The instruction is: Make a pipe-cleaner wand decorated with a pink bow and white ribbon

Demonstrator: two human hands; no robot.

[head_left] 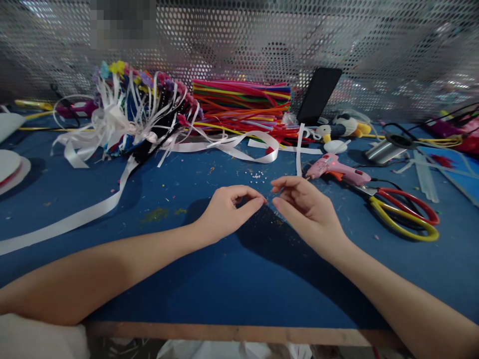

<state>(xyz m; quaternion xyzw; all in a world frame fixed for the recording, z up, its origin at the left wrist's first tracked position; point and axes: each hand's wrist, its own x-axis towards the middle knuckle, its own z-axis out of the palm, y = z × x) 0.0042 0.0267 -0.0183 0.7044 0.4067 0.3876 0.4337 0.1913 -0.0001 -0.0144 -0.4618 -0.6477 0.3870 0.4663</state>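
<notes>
Above the middle of the blue table, my left hand pinches thumb and forefinger together, and whatever lies between the tips is too small to make out. Facing it is my right hand, its thumb and forefinger apart with nothing visible between them. The two hands do not touch. Just beyond them, a scatter of tiny white beads lies on the table. Close to the right hand are a pink hot glue gun with a small red light and a pair of scissors with red and yellow handles.
White ribbon trails across the left side from a bundle of ribboned, flower-topped pieces. Colourful pipe cleaners are piled at the back beside a dark phone. A plush duck and a metal cylinder stand at right.
</notes>
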